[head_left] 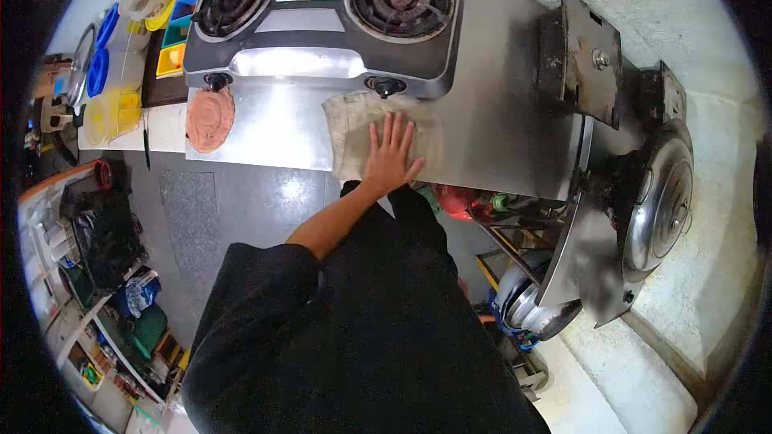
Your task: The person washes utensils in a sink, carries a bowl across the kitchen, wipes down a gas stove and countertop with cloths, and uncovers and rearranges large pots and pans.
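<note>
My left hand [392,154] lies flat, palm down and fingers slightly spread, on a beige cloth [344,130]. The cloth is spread over the front of a steel counter [498,128], its far edge by the right knob [386,86] of a two-burner gas stove [310,20]. Part of the cloth is hidden under the hand. To the left, below the other knob, a crumpled orange-pink cloth or pad [211,119] rests on the counter. My right hand is not in view.
Clear plastic containers with blue and yellow lids [117,64] and a coloured divided tray [177,28] stand left of the stove. At right are a dark metal box [587,56] and a round metal lid [663,201]. A red gas cylinder [456,201] shows below the counter edge.
</note>
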### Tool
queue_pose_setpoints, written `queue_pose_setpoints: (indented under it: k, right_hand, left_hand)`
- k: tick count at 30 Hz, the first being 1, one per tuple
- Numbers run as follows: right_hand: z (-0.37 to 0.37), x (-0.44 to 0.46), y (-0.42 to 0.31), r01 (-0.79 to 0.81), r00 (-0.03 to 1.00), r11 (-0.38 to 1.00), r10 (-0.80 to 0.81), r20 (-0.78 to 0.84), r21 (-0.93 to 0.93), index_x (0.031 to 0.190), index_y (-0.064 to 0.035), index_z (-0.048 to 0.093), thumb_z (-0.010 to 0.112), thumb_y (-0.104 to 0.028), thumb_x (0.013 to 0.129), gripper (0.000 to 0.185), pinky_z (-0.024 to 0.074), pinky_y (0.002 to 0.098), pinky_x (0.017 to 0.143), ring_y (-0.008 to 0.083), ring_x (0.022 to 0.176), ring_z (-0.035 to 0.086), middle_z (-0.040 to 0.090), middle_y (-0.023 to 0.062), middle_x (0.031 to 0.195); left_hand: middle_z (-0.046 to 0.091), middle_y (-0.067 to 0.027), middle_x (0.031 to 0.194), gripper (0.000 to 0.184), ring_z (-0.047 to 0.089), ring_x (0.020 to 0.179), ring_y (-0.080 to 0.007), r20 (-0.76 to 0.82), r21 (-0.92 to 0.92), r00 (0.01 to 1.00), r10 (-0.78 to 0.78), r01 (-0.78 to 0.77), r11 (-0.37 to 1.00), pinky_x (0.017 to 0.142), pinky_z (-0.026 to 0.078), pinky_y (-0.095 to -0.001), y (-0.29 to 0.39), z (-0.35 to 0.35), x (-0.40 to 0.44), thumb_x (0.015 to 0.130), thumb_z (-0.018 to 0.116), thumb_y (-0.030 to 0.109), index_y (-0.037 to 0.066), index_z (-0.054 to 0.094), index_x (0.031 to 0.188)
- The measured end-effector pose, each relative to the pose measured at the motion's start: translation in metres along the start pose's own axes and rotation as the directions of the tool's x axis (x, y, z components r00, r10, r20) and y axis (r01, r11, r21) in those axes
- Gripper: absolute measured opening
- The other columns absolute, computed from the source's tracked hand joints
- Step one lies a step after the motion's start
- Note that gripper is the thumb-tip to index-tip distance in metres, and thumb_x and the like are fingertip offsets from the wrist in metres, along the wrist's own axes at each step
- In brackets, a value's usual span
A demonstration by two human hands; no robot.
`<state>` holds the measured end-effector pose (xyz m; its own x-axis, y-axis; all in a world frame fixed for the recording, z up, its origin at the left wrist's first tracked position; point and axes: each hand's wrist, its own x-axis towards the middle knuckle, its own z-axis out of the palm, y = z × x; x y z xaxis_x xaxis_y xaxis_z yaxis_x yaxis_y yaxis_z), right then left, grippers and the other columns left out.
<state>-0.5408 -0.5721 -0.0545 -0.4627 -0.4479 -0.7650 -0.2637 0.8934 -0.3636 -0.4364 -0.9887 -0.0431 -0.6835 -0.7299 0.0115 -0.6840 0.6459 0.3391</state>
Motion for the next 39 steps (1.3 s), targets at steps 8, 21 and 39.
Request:
queue_pose_setpoints:
  k: [8, 21, 39]
  right_hand:
    - [-0.054, 0.06, -0.011, -0.007, 0.998, 0.78, 0.043, -0.041, 0.626, 0.098, -0.004, 0.06, 0.05, -0.023, 0.09, 0.022, 0.0472, 0.0299, 0.067, 0.0212, 0.074, 0.061, 0.063, 0.0063, 0.079]
    - [-0.078, 0.13, -0.256, 0.607, 0.515, 0.728, -0.666, -0.54, -0.318, 0.125, -0.0075, 0.049, 0.06, -0.032, 0.083, 0.05, 0.0274, 0.0486, 0.103, 0.0365, 0.127, 0.034, 0.037, 0.02, 0.136]
    - [-0.158, 0.309, -0.357, 0.258, 0.579, 0.628, -0.709, -0.403, -0.734, 0.144, -0.0192, 0.024, 0.049, -0.061, 0.081, 0.08, 0.0068, 0.0643, 0.104, 0.0371, 0.138, 0.008, 0.009, 0.0185, 0.15]
  left_hand:
    - [0.013, -0.024, 0.148, 0.075, 0.009, 0.138, -0.0389, 0.062, -0.067, 0.991, 0.115, -0.111, 0.992, 0.107, 0.007, -0.0588, 0.065, 0.026, 0.022, 0.088, 0.037, 0.054, 0.002, 0.027, 0.14]
    - [0.032, -0.0206, 0.141, 0.066, 0.025, 0.134, -0.0346, -0.054, -0.488, 0.941, 0.335, -0.318, 0.813, 0.11, 0.018, -0.0453, 0.048, 0.006, -0.011, 0.084, 0.055, 0.032, 0.002, 0.032, 0.137]
    - [0.066, -0.0135, 0.086, 0.019, 0.064, 0.081, -0.0256, 0.151, -0.348, 0.626, -0.765, 0.758, 0.552, 0.076, 0.049, -0.0345, -0.141, -0.023, -0.298, 0.082, 0.056, 0.012, 0.0, 0.063, 0.095]
